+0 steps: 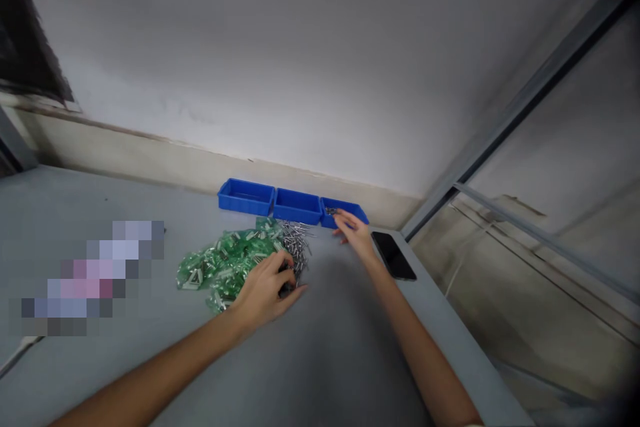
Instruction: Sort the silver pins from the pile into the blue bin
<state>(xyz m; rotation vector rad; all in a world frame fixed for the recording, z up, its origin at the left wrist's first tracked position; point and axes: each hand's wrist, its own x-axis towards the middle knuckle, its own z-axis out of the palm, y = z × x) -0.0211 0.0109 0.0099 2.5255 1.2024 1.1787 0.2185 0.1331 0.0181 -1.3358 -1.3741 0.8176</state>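
A heap of thin silvery metal pins, perhaps rivets or screws, lies loose on the table. Beside it, on the left, are green plastic bags with more small metal pieces showing through. My left hand is at the near side of the heap, fingers curved over some pins and thumb held apart; I see nothing gripped. My right hand reaches over the front edge of the right blue bin, fingers apart. Some metal pins lie inside that bin, partly behind my fingers.
Two more blue bins, the middle bin and the left bin, stand in the same row near the wall. A dark phone lies by the table's right edge. A pixelated patch covers something on the left. Metal frame bars rise at right.
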